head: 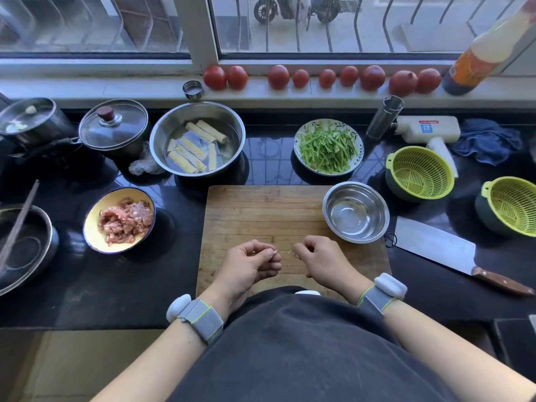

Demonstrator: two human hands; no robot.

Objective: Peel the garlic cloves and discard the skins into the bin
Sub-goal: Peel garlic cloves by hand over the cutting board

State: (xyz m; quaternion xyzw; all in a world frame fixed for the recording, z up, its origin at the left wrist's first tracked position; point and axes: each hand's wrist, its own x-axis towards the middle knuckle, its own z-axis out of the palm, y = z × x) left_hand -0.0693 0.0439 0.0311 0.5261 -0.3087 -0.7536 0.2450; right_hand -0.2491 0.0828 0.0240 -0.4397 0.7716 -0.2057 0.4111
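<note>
Over the near edge of the wooden cutting board (261, 210), my left hand (249, 264) pinches a small pale garlic clove (272, 252) between thumb and fingertips. A short gap to its right, my right hand (317, 258) has its fingers curled and pinches a thin scrap of garlic skin (291, 252) at the fingertips. The two hands are apart and hover just above the board. No bin is in view.
A small steel bowl (356, 211) sits on the board's right corner; a cleaver (435, 248) lies right of it. A yellow bowl of minced meat (120, 220) stands left. Behind are a steel bowl of tofu rolls (197, 137), a plate of green strips (328, 146), and two green colanders (420, 172).
</note>
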